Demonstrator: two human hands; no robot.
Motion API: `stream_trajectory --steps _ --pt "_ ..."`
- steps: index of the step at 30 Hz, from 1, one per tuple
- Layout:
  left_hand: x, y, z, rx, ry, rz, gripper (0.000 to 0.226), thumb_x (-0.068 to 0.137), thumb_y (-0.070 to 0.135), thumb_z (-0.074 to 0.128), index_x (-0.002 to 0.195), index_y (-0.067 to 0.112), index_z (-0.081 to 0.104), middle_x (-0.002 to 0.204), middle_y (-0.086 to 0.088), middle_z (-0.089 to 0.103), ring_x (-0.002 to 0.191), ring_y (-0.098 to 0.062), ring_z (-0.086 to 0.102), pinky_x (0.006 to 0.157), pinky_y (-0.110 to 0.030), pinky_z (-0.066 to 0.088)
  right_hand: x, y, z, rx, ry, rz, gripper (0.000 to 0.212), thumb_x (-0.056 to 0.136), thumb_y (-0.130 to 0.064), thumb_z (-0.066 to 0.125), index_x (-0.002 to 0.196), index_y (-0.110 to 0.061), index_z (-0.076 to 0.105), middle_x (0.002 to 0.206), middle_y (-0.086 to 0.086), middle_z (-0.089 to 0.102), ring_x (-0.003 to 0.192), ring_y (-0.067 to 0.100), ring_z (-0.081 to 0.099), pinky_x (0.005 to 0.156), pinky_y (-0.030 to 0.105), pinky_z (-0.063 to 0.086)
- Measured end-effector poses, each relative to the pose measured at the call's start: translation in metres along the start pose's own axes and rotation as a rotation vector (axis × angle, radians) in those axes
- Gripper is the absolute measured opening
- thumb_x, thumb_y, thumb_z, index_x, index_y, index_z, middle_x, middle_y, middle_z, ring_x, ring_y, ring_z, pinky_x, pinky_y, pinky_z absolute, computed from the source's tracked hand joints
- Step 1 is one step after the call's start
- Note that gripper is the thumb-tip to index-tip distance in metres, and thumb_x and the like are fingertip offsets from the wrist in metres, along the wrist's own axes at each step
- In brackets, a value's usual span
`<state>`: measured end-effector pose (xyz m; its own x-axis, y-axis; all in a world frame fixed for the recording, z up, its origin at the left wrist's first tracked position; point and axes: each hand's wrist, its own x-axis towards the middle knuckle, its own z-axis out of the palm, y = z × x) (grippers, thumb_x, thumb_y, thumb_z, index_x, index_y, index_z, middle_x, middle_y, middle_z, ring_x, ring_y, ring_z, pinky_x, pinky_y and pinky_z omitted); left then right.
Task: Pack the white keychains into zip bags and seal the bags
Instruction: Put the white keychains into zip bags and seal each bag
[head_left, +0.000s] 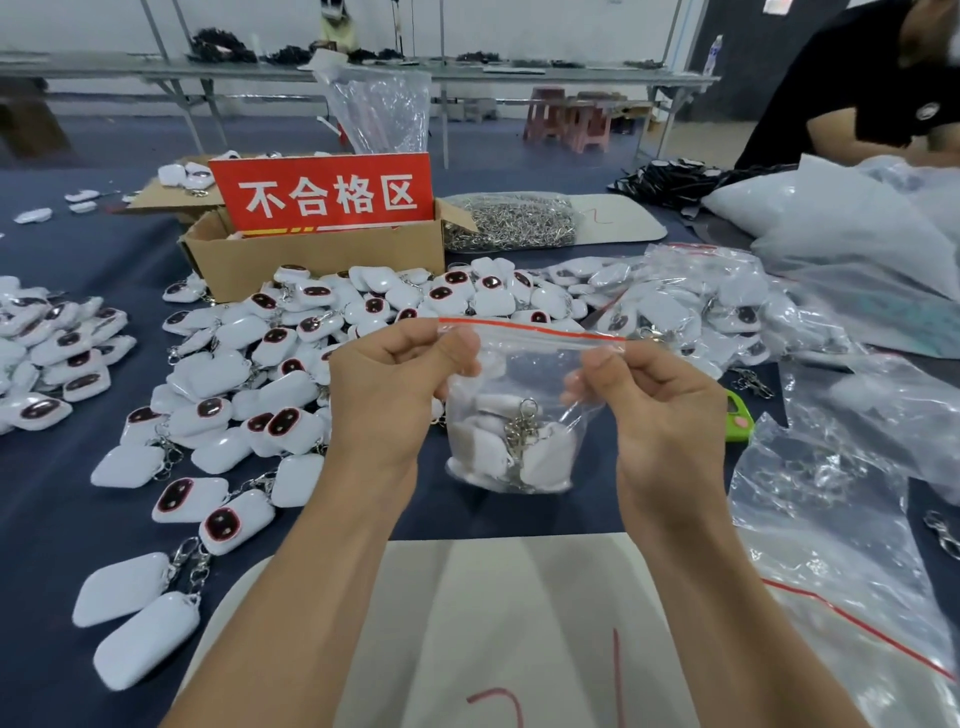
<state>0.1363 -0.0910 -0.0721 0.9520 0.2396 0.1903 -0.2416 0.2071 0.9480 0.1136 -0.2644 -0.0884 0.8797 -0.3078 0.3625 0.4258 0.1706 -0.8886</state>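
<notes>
While the zip bag (511, 415) of white keychains (511, 447) hangs above the worktop (62, 499), left hand (387, 387) and right hand (657, 410) pinch its red-striped seal (530, 331) — a horizontal strip running between both grips.

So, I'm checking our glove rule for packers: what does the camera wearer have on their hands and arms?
Nothing that shows. The left hand and right hand are bare: no gloves, rings or wristbands. The left forearm and right forearm are bare too, with no sleeve in view.
</notes>
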Motion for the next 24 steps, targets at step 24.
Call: stream_trajectory --steps 24 --pt "-0.009 -0.002 0.004 -0.052 -0.084 -0.023 0.019 0.073 0.014 0.072 0.056 0.022 0.067 0.061 0.003 0.054 0.06 -0.009 0.047 0.067 -0.017 0.042 0.0 0.007 -0.003 0.088 -0.01 0.117 0.018 0.082 -0.011 0.073 0.064 -0.012 0.074 0.06 0.004 0.066 0.062 0.018 0.058 0.069 0.029 0.048"
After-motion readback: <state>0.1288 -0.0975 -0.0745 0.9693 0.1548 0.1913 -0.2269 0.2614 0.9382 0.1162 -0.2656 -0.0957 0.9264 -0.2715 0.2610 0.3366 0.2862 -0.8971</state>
